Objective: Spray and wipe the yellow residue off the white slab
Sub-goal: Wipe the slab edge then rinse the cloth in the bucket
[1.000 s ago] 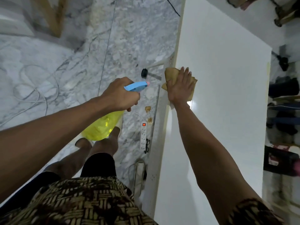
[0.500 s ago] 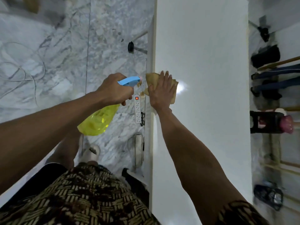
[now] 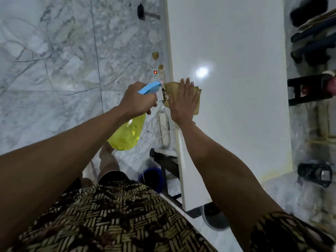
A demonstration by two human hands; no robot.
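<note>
Dim; glare on slab (image 3: 201, 72); edges perhaps blurred.

Right hand (image 3: 182, 100) and cloth (image 3: 197, 99) nearer along slab (image 3: 236, 88).

The white slab (image 3: 236, 88) runs glossy and flat away from my fingers. A tan cloth (image 3: 197, 100) lies flat under my right fingers at its left edge. A yellow spray bottle (image 3: 127, 135) with a blue head hangs tilted from my left fingers, nozzle toward the cloth.

A home-like room: marble floor tiles (image 3: 63, 57), power strips (image 3: 163, 128), a bucket (image 3: 152, 179).
</note>
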